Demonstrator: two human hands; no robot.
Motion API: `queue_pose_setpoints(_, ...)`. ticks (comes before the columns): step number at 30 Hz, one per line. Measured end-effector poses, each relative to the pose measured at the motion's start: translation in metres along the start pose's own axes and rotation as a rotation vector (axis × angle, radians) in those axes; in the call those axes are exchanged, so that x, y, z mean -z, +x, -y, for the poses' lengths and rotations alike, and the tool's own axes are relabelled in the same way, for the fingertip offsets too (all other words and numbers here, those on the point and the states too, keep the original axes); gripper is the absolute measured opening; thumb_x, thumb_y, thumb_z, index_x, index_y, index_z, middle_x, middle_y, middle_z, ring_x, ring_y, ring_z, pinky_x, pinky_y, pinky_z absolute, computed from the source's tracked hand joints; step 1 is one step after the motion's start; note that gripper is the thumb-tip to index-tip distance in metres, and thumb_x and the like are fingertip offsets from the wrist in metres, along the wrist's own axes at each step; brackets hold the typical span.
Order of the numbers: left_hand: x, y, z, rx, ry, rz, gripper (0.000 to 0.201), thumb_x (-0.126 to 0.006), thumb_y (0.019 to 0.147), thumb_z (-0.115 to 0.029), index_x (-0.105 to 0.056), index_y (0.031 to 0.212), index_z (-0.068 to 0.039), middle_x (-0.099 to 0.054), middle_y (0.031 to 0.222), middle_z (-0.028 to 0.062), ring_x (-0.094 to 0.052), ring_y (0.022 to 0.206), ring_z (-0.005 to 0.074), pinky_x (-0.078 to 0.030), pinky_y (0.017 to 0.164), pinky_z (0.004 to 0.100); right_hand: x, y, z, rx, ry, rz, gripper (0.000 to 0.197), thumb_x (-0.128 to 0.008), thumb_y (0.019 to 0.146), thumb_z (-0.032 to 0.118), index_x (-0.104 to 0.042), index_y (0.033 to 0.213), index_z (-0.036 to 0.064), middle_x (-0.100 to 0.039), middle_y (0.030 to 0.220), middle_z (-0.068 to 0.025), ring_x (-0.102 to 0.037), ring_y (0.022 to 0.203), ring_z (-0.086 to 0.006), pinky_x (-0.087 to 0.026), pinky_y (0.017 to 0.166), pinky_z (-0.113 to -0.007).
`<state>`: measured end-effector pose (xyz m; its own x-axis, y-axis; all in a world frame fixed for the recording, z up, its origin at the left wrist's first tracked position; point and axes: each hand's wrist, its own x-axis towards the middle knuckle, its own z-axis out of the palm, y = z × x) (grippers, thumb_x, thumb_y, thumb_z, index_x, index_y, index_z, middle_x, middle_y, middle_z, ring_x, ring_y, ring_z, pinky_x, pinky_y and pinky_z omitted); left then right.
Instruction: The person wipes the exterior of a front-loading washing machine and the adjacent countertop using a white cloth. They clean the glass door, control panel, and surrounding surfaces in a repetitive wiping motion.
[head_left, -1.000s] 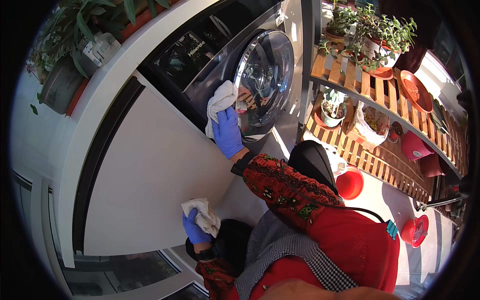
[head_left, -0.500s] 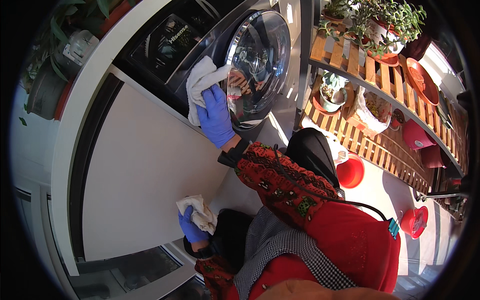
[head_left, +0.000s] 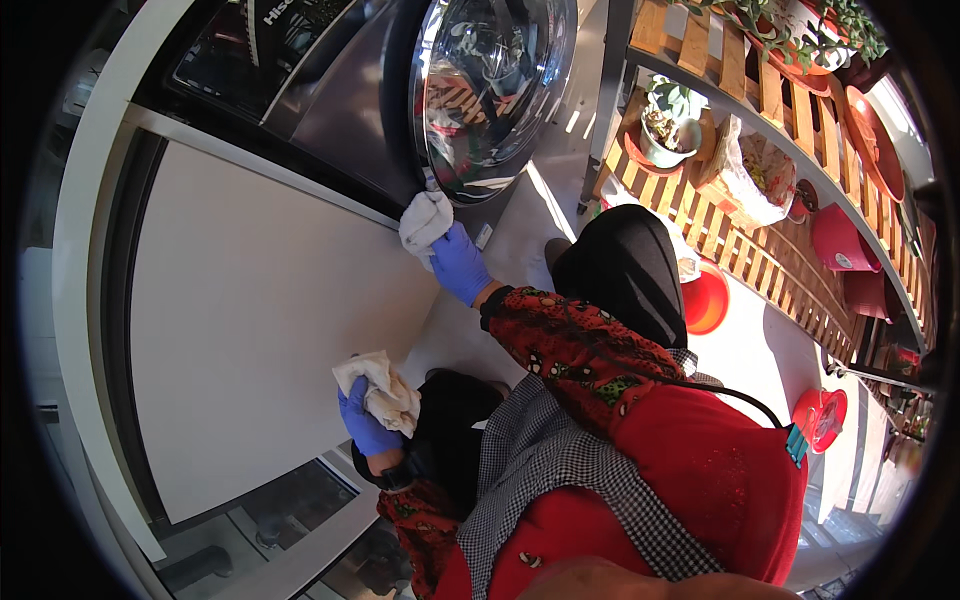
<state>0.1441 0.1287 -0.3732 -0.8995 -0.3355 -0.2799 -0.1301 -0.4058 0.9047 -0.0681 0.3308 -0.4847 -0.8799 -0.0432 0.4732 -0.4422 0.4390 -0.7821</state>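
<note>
My right hand (head_left: 461, 265), in a blue glove, grips a bunched white cloth (head_left: 426, 222). The cloth is at the lower edge of the dark washing machine (head_left: 345, 115), just below its round glass door (head_left: 490, 95). My left hand (head_left: 368, 418), also gloved in blue, is closed around a crumpled off-white cloth (head_left: 390, 398). It hangs near my knee, beside the pale cabinet panel (head_left: 260, 310), apart from the machine.
Slatted wooden shelves (head_left: 740, 270) at the right carry potted plants (head_left: 668, 135) and a bag-lined box (head_left: 745, 180). A red bucket (head_left: 706, 298) and a smaller red container (head_left: 820, 418) are on the floor. A white frame (head_left: 75, 290) borders the cabinet at left.
My right hand has brought its cloth down from beside the glass door to the machine's lower edge. My left hand has shifted slightly, still holding its cloth. The view has moved too.
</note>
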Motion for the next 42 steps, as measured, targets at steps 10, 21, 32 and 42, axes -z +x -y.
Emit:
queue_pose_setpoints(10, 0.003, -0.003, -0.001, 0.117, 0.029, -0.157, 0.039, -0.057, 0.093, -0.015, -0.056, 0.129, -0.001, -0.065, 0.11, 0.0146, -0.066, 0.092, 0.0261, -0.056, 0.082, 0.0388, -0.078, -0.038, -0.112, -0.734, 0.431, -0.327, 0.059, -0.056, 0.094, 0.008, -0.035, 0.147, -0.0073, -0.04, 0.149, -0.0275, -0.037, 0.141, -0.0411, -0.029, 0.118, -0.04)
queue_pose_setpoints(21, -0.023, -0.005, -0.012, 0.148, 0.175, -0.234, 0.037, -0.057, 0.093, -0.018, -0.055, 0.126, 0.0, -0.062, 0.108, 0.0138, -0.064, 0.091, 0.0257, -0.054, 0.084, 0.0394, -0.105, -0.028, -0.217, -1.203, 0.751, -0.415, 0.033, -0.047, 0.096, 0.006, -0.05, 0.128, 0.0018, -0.06, 0.115, -0.0164, -0.06, 0.106, -0.0289, -0.047, 0.09, -0.035)
queue_pose_setpoints(32, -0.046, 0.002, -0.007, 0.139, 0.343, -0.241, 0.039, -0.056, 0.093, -0.023, -0.054, 0.124, 0.001, -0.062, 0.108, 0.0127, -0.064, 0.092, 0.0234, -0.054, 0.082, 0.0363, -0.101, 0.005, -0.284, -0.911, 0.6, -0.685, 0.049, -0.052, 0.096, 0.008, -0.046, 0.143, -0.0021, -0.06, 0.128, -0.021, -0.061, 0.115, -0.0323, -0.047, 0.097, -0.037)
queue_pose_setpoints(42, -0.052, 0.006, -0.011, 0.173, 0.141, -0.178, 0.033, -0.057, 0.091, -0.011, -0.059, 0.121, 0.002, -0.063, 0.11, 0.0121, -0.063, 0.1, 0.0217, -0.05, 0.093, 0.0344, -0.149, -0.061, -0.243, -1.288, 0.904, -0.482, 0.049, -0.05, 0.096, 0.01, -0.047, 0.145, 0.0038, -0.063, 0.124, -0.0162, -0.063, 0.105, -0.0287, -0.051, 0.087, -0.037)
